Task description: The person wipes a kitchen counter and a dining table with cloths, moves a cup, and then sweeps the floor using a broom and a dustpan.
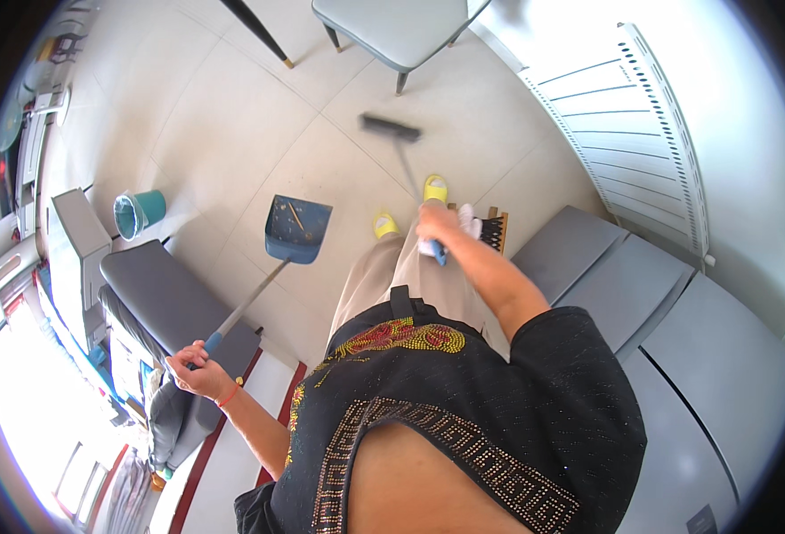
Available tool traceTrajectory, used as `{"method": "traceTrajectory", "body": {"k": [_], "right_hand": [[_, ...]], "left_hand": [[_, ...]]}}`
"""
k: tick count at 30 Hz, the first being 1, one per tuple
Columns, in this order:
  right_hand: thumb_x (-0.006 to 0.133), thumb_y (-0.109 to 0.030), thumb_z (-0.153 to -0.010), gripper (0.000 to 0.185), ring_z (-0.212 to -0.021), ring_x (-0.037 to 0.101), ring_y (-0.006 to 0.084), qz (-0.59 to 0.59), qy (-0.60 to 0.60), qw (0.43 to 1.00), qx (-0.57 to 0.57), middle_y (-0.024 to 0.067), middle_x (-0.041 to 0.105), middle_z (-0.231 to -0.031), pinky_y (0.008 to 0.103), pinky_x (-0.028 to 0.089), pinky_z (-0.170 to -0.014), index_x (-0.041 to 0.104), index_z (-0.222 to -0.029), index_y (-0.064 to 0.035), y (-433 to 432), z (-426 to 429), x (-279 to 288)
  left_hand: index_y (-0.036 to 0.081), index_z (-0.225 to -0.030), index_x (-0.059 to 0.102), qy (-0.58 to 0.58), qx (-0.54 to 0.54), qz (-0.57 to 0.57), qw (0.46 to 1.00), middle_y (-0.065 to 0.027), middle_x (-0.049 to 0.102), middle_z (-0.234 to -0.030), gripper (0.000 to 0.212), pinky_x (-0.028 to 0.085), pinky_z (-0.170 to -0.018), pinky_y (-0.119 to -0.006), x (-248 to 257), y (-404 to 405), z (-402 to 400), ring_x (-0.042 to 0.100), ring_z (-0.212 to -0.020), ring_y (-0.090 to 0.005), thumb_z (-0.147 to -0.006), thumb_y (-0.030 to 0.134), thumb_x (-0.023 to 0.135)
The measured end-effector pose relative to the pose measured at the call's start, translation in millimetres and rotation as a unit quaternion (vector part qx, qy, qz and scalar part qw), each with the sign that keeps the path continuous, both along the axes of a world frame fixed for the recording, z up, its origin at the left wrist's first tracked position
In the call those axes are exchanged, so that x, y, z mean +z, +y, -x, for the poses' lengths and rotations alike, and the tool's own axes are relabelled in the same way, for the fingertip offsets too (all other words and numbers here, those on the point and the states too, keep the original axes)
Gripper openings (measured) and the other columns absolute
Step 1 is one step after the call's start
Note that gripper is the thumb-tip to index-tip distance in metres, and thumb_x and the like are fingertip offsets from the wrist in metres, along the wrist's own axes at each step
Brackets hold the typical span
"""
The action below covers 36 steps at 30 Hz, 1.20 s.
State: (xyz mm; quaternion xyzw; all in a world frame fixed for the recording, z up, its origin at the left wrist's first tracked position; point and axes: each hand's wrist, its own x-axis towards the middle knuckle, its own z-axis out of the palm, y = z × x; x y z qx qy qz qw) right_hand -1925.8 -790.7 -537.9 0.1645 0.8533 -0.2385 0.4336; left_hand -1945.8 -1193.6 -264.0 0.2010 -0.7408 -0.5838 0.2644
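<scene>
My left hand [197, 370] grips the blue-ended handle of a long-handled dustpan [298, 230]. Its blue pan rests on the tiled floor, with a thin stick-like piece [296, 217] and small bits of debris inside. Around the blue grip of a broom my right hand [435, 222] is closed. The broom's dark head [390, 127] is blurred and lies ahead of my feet, to the right of the pan. Part of the broom handle [407, 163] passes beside my right yellow slipper [435, 189]. Specks of dirt lie on the floor just beyond the pan's lip.
A grey chair [399, 30] stands ahead near a white radiator [623, 130]. To the left are a lined teal bin [149, 208] and a dark grey sofa seat [172, 297]. Grey cabinets [633, 294] line the right, with a wooden rack [503, 233] by my right leg.
</scene>
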Motion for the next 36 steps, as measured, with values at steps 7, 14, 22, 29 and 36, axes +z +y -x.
{"method": "traceTrajectory", "body": {"k": [7, 14, 22, 29, 36], "right_hand": [[0.060, -0.022, -0.064, 0.070, -0.089, 0.061, 0.0343, 0.120, 0.093, 0.981, -0.120, 0.0194, 0.063, -0.094, 0.0399, 0.048, -0.074, 0.042, -0.130, -0.0090, 9.5, -60.7, -33.7], [0.058, -0.021, -0.065, 0.045, -0.082, 0.062, 0.0332, 0.022, 0.001, 0.922, -0.387, 0.0206, 0.062, -0.090, 0.0398, 0.047, -0.071, 0.052, -0.106, -0.0030, 141.9, -155.4, 9.8], [0.059, -0.016, -0.067, 0.044, -0.077, 0.062, 0.0309, -0.038, 0.053, 0.805, -0.590, 0.0217, 0.062, -0.086, 0.0369, 0.048, -0.067, 0.053, -0.106, 0.0047, 215.5, -236.8, 1.0], [0.057, -0.013, -0.072, 0.063, -0.075, 0.059, 0.0185, -0.054, 0.094, 0.740, -0.664, 0.0165, 0.063, -0.092, 0.0312, 0.046, -0.064, 0.039, -0.128, 0.0073, 202.8, -272.3, -12.3], [0.058, -0.013, -0.070, 0.059, -0.080, 0.060, 0.0257, -0.042, 0.063, 0.745, -0.662, 0.0199, 0.062, -0.093, 0.0321, 0.047, -0.071, 0.044, -0.125, 0.0026, 223.6, -238.0, -22.4]], "left_hand": [[0.008, -0.053, 0.036, -0.027, -0.098, -0.057, 0.993, -0.0016, 0.032, -0.046, 0.045, 0.043, -0.060, -0.032, -16.1, 34.6, 35.7, 0.033, -0.044, -0.0121, -0.094, 0.025, 0.038], [0.006, -0.051, 0.037, -0.121, -0.228, -0.150, 0.955, -0.0021, 0.035, -0.046, 0.043, 0.047, -0.067, -0.037, -99.4, 111.3, 80.3, 0.037, -0.047, -0.0125, -0.091, 0.020, 0.038], [0.005, -0.053, 0.043, -0.123, -0.378, -0.167, 0.902, -0.0014, 0.038, -0.049, 0.041, 0.048, -0.077, -0.039, -160.9, 370.1, 160.1, 0.035, -0.048, -0.0106, -0.090, 0.023, 0.046], [0.003, -0.057, 0.049, -0.116, -0.406, -0.214, 0.881, -0.0029, 0.046, -0.053, 0.037, 0.044, -0.073, -0.031, -191.7, 527.1, 212.0, 0.044, -0.054, -0.0116, -0.084, 0.027, 0.055], [0.002, -0.063, 0.056, -0.165, -0.431, -0.154, 0.873, -0.0059, 0.057, -0.061, 0.035, 0.041, -0.068, -0.027, -250.9, 626.7, 231.9, 0.053, -0.063, -0.0134, -0.083, 0.030, 0.058]]}}
